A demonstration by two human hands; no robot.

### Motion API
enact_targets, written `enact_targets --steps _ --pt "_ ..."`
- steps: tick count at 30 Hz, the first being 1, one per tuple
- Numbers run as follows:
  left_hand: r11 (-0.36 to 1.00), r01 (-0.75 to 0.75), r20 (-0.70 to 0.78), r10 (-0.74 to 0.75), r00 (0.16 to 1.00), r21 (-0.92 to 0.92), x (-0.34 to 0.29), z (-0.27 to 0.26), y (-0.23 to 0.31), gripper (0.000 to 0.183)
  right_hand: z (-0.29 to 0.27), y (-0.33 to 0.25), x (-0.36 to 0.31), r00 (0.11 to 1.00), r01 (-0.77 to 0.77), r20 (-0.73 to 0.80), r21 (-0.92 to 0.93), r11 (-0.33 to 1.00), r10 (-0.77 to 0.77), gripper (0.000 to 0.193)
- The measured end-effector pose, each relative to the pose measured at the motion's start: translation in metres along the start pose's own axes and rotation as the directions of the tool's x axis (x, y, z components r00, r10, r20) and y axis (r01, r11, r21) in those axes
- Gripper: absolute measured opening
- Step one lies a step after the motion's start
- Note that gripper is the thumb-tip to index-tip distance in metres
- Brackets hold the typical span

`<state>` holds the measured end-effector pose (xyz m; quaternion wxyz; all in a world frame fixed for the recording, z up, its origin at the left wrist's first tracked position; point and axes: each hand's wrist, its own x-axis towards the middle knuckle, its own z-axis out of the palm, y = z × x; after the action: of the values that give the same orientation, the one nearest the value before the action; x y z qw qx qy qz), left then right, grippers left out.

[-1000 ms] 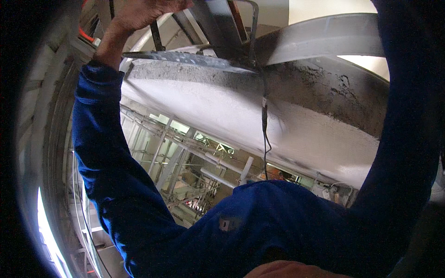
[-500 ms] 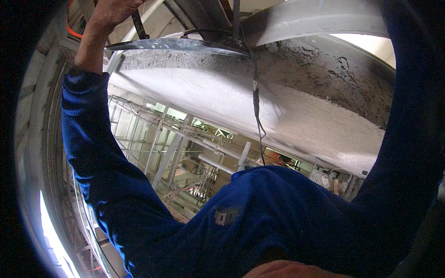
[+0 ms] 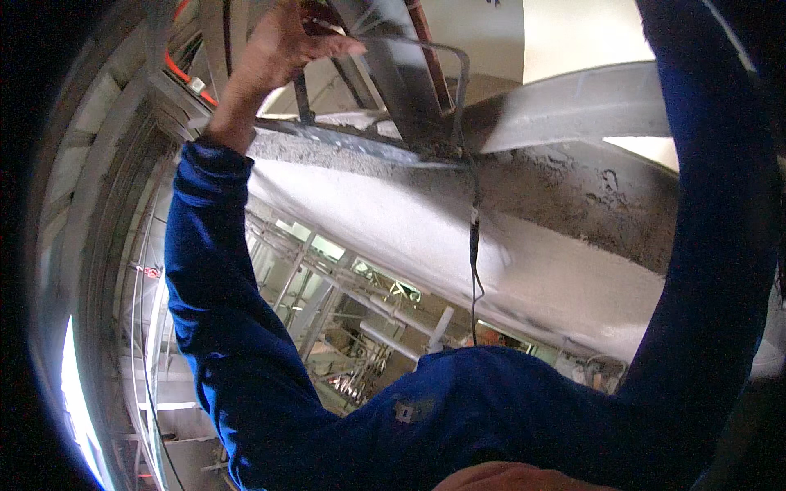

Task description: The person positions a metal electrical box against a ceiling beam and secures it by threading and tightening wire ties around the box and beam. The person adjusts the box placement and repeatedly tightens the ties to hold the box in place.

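Observation:
My left hand [image 3: 282, 45] is raised at the upper left, its wrist bare above a blue sleeve [image 3: 217, 237]. Motion smears its fingers, and the top edge cuts some off. One digit stretches rightward beside a thin bent metal rod [image 3: 426, 42]; whether they touch is unclear. Dark shapes behind the fingers hide any held thing. Below lies a grey metal strip [image 3: 352, 150], along the rough edge of a big pale curved surface [image 3: 377, 196]. My right arm [image 3: 712, 180] reaches up past the top edge, its hand out of sight.
A dark cable [image 3: 473, 237] hangs from the rod's foot down toward my chest. Dark slanted beams [image 3: 393, 74] stand behind it, and a smooth grey curved band [image 3: 573, 102] crosses at the upper right. Scaffold pipes [image 3: 385, 340] show far below. An orange-red hose [image 3: 176, 65] runs at the upper left.
My left hand has come further into view, lower and to the right. The whole scene has shifted downward, and the bent rod now shows at the top.

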<state>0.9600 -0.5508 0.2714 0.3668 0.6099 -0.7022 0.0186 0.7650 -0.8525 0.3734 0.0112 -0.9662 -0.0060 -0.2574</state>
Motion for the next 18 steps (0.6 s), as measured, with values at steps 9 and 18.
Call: enact_targets --steps 9,18 --pt "0.979 0.076 -0.05 -0.068 0.996 0.189 -0.003 0.007 0.003 0.076 0.065 0.079 0.021 0.731 0.667 0.004 -0.216 0.713 -0.682 0.02" --pt "0.207 -0.311 0.197 0.437 0.878 0.928 0.0 0.012 0.035 0.068 0.074 0.053 0.018 0.992 0.044 0.128 -0.42 0.906 0.011 0.039"
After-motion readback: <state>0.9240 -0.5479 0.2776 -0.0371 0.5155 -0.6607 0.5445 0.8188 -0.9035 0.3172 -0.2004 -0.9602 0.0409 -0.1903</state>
